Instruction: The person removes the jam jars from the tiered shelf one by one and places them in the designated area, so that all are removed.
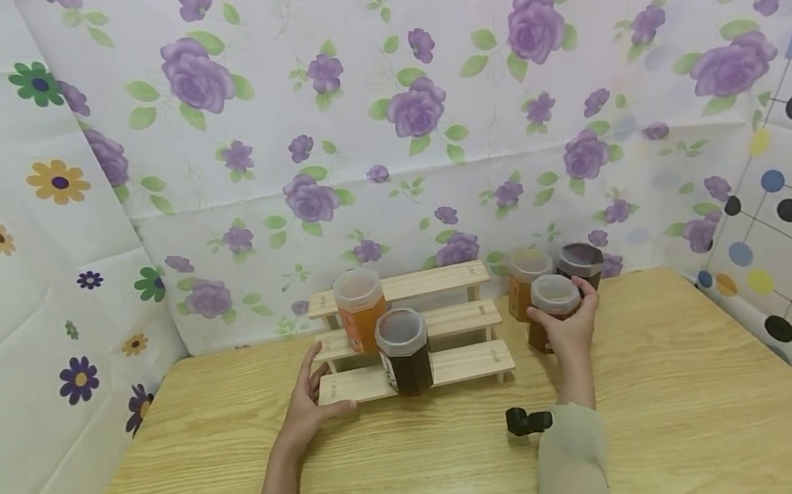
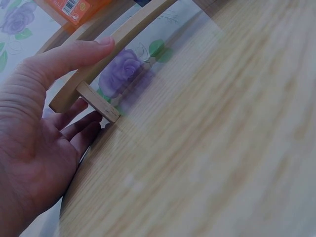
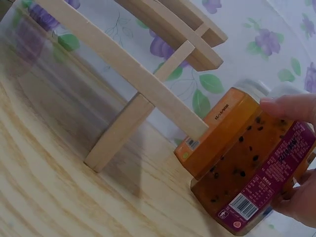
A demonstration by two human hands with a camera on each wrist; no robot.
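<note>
My left hand (image 1: 304, 407) holds the left end of a three-step wooden rack (image 1: 462, 320). In the left wrist view its thumb lies along the front of the lowest step, with the fingers round behind. My right hand (image 1: 572, 335) grips a honey-coloured jar (image 3: 242, 160) with dark seeds, a purple label and a pale lid, right of the rack. An orange jar (image 1: 529, 270) and a dark jar (image 1: 581, 258) stand just behind it. On the rack are another orange jar (image 1: 363, 322), on the middle step, and a dark brown jar (image 1: 405, 357), on the lowest.
The rack stands near the back of a wood-grain table (image 1: 430, 450). A white cloth with purple flowers (image 1: 419, 109) hangs behind it, and patterned sheets flank both sides. Black camera mounts (image 1: 527, 421) sit on both wrists.
</note>
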